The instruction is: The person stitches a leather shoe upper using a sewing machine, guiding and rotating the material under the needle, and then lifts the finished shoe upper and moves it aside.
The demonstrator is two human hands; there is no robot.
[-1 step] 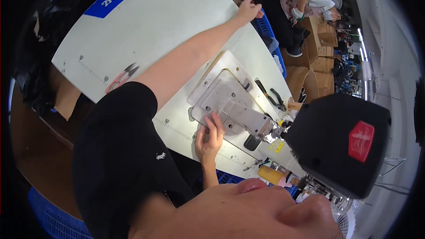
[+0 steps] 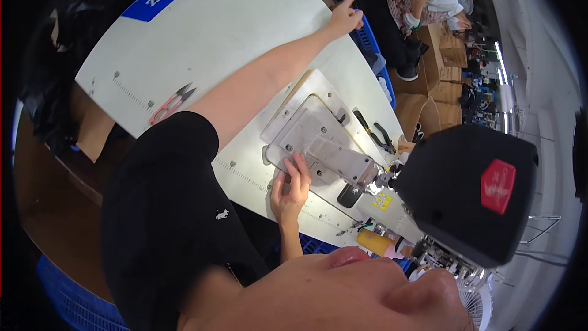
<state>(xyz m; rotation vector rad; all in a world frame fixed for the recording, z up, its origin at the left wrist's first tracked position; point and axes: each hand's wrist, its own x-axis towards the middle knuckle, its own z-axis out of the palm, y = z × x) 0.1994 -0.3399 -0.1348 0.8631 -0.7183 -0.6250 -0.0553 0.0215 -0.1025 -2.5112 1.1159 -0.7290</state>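
My left hand [image 2: 345,18] is at the far side of the pale work table [image 2: 220,24], above its edge by a blue crate [image 2: 365,40]. Its index finger is stretched out, the other fingers partly curl, and nothing shows in it. My right hand [image 2: 293,193] lies with fingers apart, fingertips on the near edge of a bolted metal plate [image 2: 306,129]. From that plate a metal arm [image 2: 343,160] runs toward a sewing machine [image 2: 465,193] with a black cover and a red emblem. My left forearm stretches across the table.
Red-handled scissors [image 2: 174,103] lie left of my left arm. Dark pliers [image 2: 375,132] rest beyond the plate. An orange cylinder [image 2: 375,242] stands by the machine. A person [image 2: 422,3] sits beyond the table, near cardboard boxes [image 2: 452,55].
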